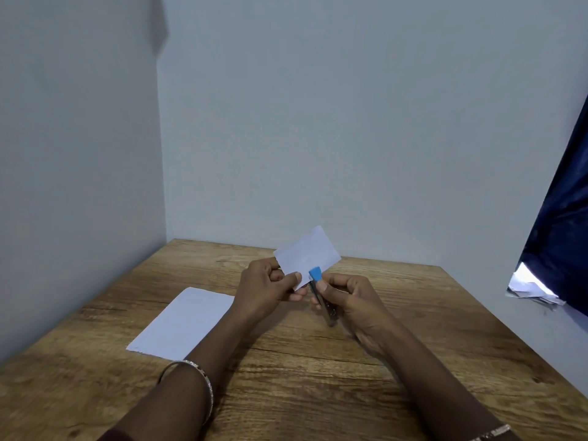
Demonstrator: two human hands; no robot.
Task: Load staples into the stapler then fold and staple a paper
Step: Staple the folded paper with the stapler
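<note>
Left hand [264,286] pinches folded white paper [307,254]; right hand [353,300] grips slim blue-tipped metal stapler [321,297], nose pointing far, at paper's near edge.

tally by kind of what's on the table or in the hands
papers: 2 (folded paper in the left hand, flat sheet on the table)
staplers: 1 (stapler in the right hand)
total: 3
</note>
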